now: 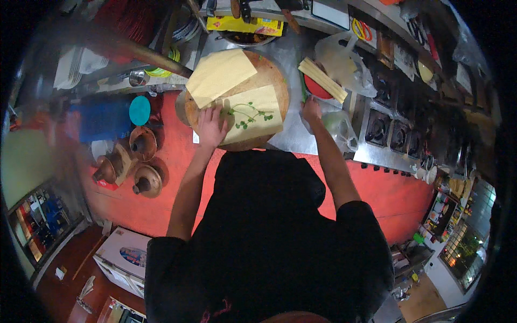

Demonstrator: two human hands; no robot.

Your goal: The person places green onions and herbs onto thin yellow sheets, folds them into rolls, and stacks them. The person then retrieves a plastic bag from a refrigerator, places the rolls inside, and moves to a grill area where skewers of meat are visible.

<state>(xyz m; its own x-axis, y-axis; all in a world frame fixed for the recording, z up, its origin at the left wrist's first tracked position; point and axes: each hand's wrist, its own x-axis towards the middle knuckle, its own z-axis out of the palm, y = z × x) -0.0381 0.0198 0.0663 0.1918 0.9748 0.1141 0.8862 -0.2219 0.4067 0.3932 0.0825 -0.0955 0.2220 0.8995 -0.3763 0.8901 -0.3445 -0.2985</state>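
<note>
Two pale yellow sheets, perhaps tofu skin, lie on a round wooden chopping board (276, 74). Sprigs of a leafy green herb (251, 115) are spread on the nearer sheet (264, 99). My left hand (213, 125) rests with its fingers apart at that sheet's left side, by the lower edge of the farther sheet (220, 76). To the right of the board, my right hand (311, 110) is at the near end of some long green stalks (303, 87); whether its fingers grip them is unclear. A stack of pale yellow strips (322, 80) lies across a red bowl (317, 88) just beyond that hand.
Plastic bags (343, 60) stand on the steel counter (291, 135) at the right, beside a gas stove (375, 151). Knives (245, 11) and a pan (248, 38) are beyond the board. Copper-coloured cone-shaped lids (147, 181) lie on the red floor at the left.
</note>
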